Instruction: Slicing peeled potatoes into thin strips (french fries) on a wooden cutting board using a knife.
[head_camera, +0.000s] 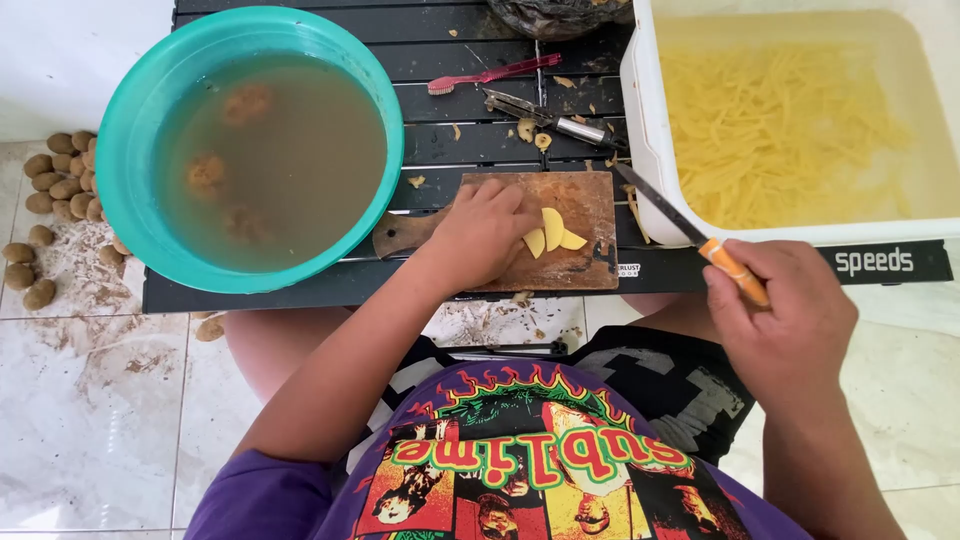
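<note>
From the head view we see the left hand (487, 232) pressed flat on the wooden cutting board (590, 205), fingertips touching a few yellow potato slices (551, 233) near its middle — not closed round them. The right hand (790, 320) is closed round the orange handle of a knife (690, 235), its blade raised over the gap between the board and the white tub (640, 100) of pale potato strips in water. Left of the board sits a teal basin (130, 130) of murky water — unpeeled potatoes (55, 185) lie on the floor beyond it.
</note>
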